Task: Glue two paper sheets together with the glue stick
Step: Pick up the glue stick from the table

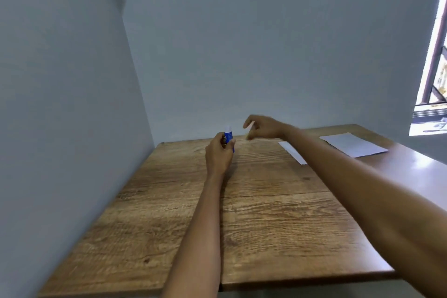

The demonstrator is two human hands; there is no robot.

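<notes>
at the far end of the tabletop my left hand is wrapped round the glue stick, fingers curled about its blue body, holding it upright just above the wood with the pale top poking out over the knuckles. right beside it, a little farther back and to the right, my right hand hangs above the surface, fingers bent; there's a small pale blur at the fingertips, and i cannot tell whether it's pinching something or holding nothing at all. two white paper sheets lie flat off to the right, well apart from the glue stick: one sheet partly hidden under my right forearm, the other sheet farther right near the tabletop's edge, with a strip of bare wood between them. grey walls close in behind and to the left, and a window shows at the far right.
</notes>
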